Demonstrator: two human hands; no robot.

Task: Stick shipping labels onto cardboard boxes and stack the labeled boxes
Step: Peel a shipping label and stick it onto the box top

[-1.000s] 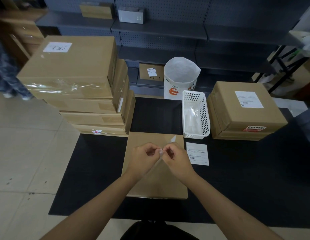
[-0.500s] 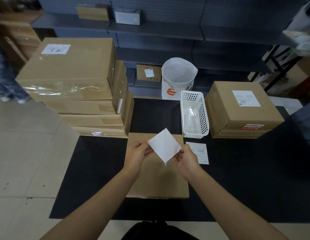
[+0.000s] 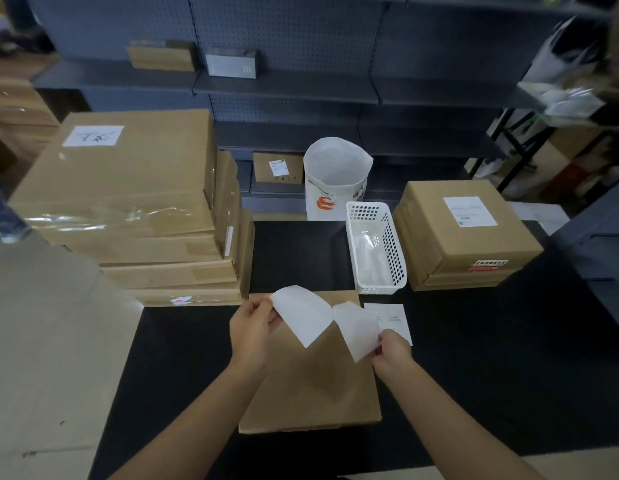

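Cardboard boxes: tall stack [image 3: 134, 209] is seen far left on the black tabletop [image 3: 508, 358], labeled stack [image 3: 463, 237] far right, one flat box [image 3: 311, 386] centred below the hands. Label [image 3: 302, 315] is pinched by left hand [image 3: 250, 329], its backing sheet [image 3: 356, 330] by right hand [image 3: 392, 349], held apart above that box.

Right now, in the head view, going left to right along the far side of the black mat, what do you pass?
Tall stack of cardboard boxes → white paper bag → white plastic basket → labeled box stack. The small box on the low shelf overlaps the bag's place, so I leave it out.
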